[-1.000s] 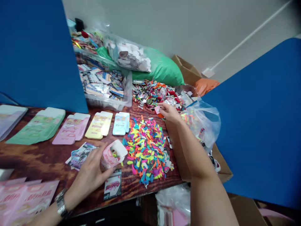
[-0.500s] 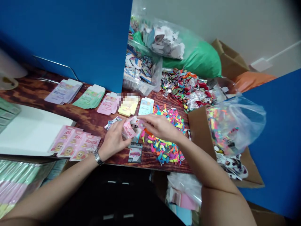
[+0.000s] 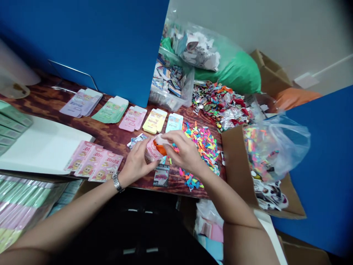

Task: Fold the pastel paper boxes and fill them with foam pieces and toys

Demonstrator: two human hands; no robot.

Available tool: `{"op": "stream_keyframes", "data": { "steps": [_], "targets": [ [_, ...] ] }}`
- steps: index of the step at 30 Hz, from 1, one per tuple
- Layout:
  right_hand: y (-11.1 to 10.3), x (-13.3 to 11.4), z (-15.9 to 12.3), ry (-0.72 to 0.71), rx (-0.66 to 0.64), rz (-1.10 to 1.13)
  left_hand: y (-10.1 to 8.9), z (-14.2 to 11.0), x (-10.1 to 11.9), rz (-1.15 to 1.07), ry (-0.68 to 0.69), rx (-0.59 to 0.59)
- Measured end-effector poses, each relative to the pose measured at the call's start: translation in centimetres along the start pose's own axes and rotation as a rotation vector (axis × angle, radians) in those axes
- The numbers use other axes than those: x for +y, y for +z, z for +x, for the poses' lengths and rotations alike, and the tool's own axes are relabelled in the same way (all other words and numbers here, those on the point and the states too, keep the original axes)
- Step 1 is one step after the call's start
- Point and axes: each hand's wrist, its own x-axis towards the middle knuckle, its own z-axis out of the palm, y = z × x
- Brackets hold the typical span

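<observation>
From the head-worn view, two bare forearms reach in from the bottom of the frame to the front edge of a wood-grain surface (image 3: pixel 91 138). The left hand (image 3: pixel 135 164), with a metal wristwatch (image 3: pixel 117 182) on its wrist, wraps its fingers (image 3: pixel 140 156) firmly around a small pink carton (image 3: pixel 151 151), held just above the middle of the surface near the front edge. The right hand (image 3: pixel 185 151) bunches its fingers together over the carton's open end, beside a scrap of orange material (image 3: pixel 160 148); whether they grip the carton or the orange scrap, I cannot tell.

Neon-coloured pieces (image 3: pixel 203 145) lie loose just beyond the right hand, and a small dark printed card (image 3: pixel 161 175) sits just below the carton. Flat pastel cartons (image 3: pixel 154 120) line the far edge, with flat pink cartons (image 3: pixel 93 161) at the left. An open cardboard box (image 3: pixel 237 165) holding a clear plastic bag (image 3: pixel 286 143) stands against the right edge.

A hard squeeze could crease the thin carton, and a careless sweep of the right wrist could scatter the loose pieces.
</observation>
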Motion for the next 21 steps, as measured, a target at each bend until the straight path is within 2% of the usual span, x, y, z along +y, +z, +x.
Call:
{"op": "stream_keyframes", "data": {
  "steps": [2, 6, 10, 12, 14, 17, 19, 21],
  "targets": [
    [-0.3, 0.2, -0.9, -0.009, 0.053, -0.087, -0.1, 0.0, -0.2, -0.025, -0.032, 0.005],
    [0.6, 0.6, -2.6, 0.001, 0.017, -0.192, -0.2, 0.0, -0.1, -0.058, -0.044, 0.031],
    [2.0, 0.4, -2.8, 0.024, -0.081, -0.160, -0.4, -0.1, 0.2, -0.035, 0.111, 0.035],
    [2.1, 0.2, -2.6, 0.054, -0.176, -0.107, -0.5, -0.2, 0.2, 0.000, 0.193, 0.013],
    [1.9, 0.0, -2.5, 0.091, -0.213, -0.059, -0.6, -0.4, 0.1, 0.016, 0.211, -0.010],
    [1.7, 0.1, -3.0, 0.129, -0.130, -0.011, -0.7, -0.5, -0.3, -0.005, 0.177, -0.035],
    [1.8, 0.3, -3.5, 0.099, -0.084, -0.022, -0.7, -0.6, -0.5, -0.018, 0.155, -0.047],
    [2.1, 0.5, -3.8, 0.047, -0.098, -0.061, -0.6, -0.6, -0.6, -0.018, 0.154, -0.062]
  ]
}}
